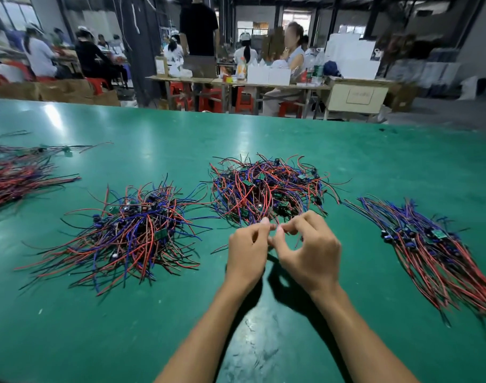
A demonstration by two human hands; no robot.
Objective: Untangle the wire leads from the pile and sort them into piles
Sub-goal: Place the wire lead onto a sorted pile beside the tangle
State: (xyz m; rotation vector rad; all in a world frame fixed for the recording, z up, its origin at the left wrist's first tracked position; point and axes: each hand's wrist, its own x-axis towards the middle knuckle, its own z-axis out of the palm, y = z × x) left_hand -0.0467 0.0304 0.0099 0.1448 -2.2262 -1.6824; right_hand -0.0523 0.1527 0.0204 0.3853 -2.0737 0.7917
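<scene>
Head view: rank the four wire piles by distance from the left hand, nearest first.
From the left hand:
1. Middle tangled pile, just beyond the fingertips.
2. Tangled pile to the left.
3. Straightened bundle on the right, past the right hand.
4. Bundle at the far left edge.

- We cannot tell what the left hand (pixel 247 246) and right hand (pixel 309 244) pinch; motion blur hides it.
- The far-left wire pile (pixel 12 175) and right wire bundle (pixel 441 255) run off frame.
</scene>
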